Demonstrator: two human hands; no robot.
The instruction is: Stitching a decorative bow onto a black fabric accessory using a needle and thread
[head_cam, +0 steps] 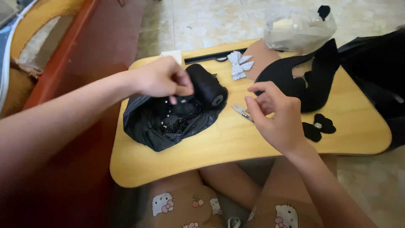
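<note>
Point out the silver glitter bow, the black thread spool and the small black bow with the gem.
silver glitter bow (239,64), head view, on its centre knot.
black thread spool (207,86), head view, on its side.
small black bow (319,126), head view, on its gem centre.

tray (236,147): smooth wood | bag (147,126): glossy black plastic | bow (239,64): glittery silver

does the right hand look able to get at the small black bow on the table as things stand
Probably yes: the right hand hovers just left of the small black bow, which lies bare on the wooden table with nothing between them.
</note>
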